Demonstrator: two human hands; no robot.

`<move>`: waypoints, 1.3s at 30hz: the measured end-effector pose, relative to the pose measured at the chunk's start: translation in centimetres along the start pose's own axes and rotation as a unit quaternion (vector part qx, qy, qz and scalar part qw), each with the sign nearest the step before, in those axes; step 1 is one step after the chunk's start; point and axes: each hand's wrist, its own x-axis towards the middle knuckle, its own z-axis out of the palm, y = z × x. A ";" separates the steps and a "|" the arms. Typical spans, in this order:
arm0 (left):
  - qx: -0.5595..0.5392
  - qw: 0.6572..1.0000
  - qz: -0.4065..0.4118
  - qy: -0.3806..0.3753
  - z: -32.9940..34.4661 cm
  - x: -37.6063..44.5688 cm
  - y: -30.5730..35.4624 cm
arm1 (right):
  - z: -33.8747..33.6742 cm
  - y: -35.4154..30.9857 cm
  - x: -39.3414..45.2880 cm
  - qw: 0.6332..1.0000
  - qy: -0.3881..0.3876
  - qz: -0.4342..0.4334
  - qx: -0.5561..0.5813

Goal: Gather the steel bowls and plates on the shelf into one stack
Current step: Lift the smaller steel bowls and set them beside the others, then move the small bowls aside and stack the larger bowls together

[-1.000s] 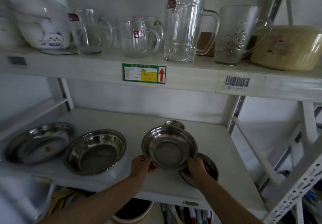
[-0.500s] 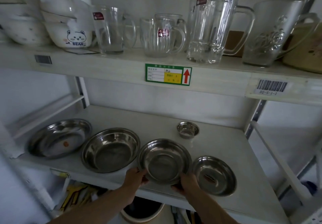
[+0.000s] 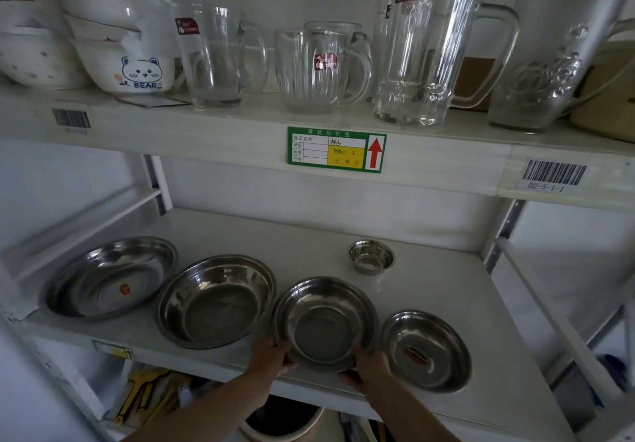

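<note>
On the lower white shelf lie several steel pieces. A medium steel bowl sits near the front edge, gripped at its near rim by my left hand and my right hand. Just left of it rests a large steel bowl, their rims close or touching. Farther left is a wide steel plate with an orange sticker. To the right lies a shallow steel plate. A tiny steel bowl stands behind, toward the back wall.
The upper shelf hangs low overhead, loaded with glass mugs, a tall glass pitcher and white ceramic bowls. Metal uprights flank the shelf on the right. A round container sits below.
The medium bowl, held tilted above the right plate a second ago, came down and left to rest flat on the shelf beside the large bowl. The camera shifted rightward and closer.
</note>
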 end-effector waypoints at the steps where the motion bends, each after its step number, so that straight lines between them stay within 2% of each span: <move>1: 0.004 1.000 0.000 -0.001 0.0 0.1 0.0 | 0.0 0.0 0.1 1.000 0.000 0.000 0.004; 7: -0.017 1.000 -0.019 0.004 -0.5 0.6 -0.3 | -0.4 0.6 0.2 1.000 -0.008 -0.010 0.017; 14: 0.083 0.996 -0.019 0.033 -2.2 0.0 -1.0 | -4.0 0.9 -1.5 0.998 -0.027 0.022 -0.054; 17: 0.101 0.995 -0.009 0.006 -1.8 -1.0 -0.7 | -5.5 -0.5 -2.9 0.993 -0.037 0.015 -0.114; 21: 0.082 0.995 0.012 -0.057 0.3 -2.1 0.5 | -5.9 -3.8 -3.4 0.987 -0.034 -0.052 -0.150; 26: 0.047 0.995 0.024 -0.081 5.1 -2.6 3.1 | -4.0 -7.7 -2.2 0.988 -0.053 -0.099 -0.107; 32: 0.016 0.996 0.040 -0.082 9.4 -1.4 5.4 | -1.5 -10.9 1.4 0.990 -0.038 -0.094 -0.098; 39: 0.005 0.997 0.043 -0.067 11.0 1.0 7.4 | -0.7 -12.7 6.4 0.996 -0.023 -0.064 -0.063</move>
